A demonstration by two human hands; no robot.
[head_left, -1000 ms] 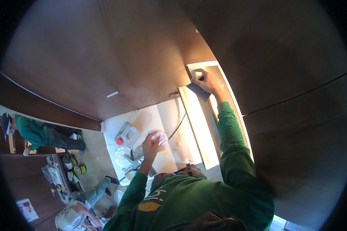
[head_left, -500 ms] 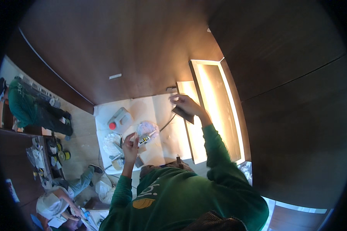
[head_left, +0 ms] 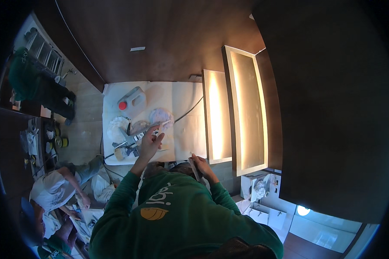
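Dark brown panelling [head_left: 168, 30] encloses the work area and bears one short white strip [head_left: 137, 48]. Two lit frames [head_left: 218, 116] stand side by side at the right, long axes running away from the person, the right one the longer. One white sheet [head_left: 188, 140] lies below the panelling.

Counted on the sheet: one translucent jug [head_left: 136, 99] with one red cap [head_left: 122, 105]; two crumpled wads, one white wad [head_left: 117, 127] and one lilac wad [head_left: 161, 115]; one cartridge gun [head_left: 136, 137]. One dark cord [head_left: 189, 112] extends toward the left frame.

Gun position: near side of the sheet, long axis slanting from lower left to upper right, nozzle directed at the lilac wad. Left hand [head_left: 150, 142] is over it, grip open, thumb and forefinger apart; contact with the gun cannot be confirmed.

Right hand [head_left: 203, 167], just before the torso, has its grip closed on one thin flat tool [head_left: 195, 169], seen nearly edge-on, long axis pointing away and slightly left.

Markings: pale lettering and one yellow rounded emblem [head_left: 154, 213] on the green sweatshirt [head_left: 194, 207]; print on the cartridge is too small to read.

At least two co-workers [head_left: 52, 187] occupy the left side.
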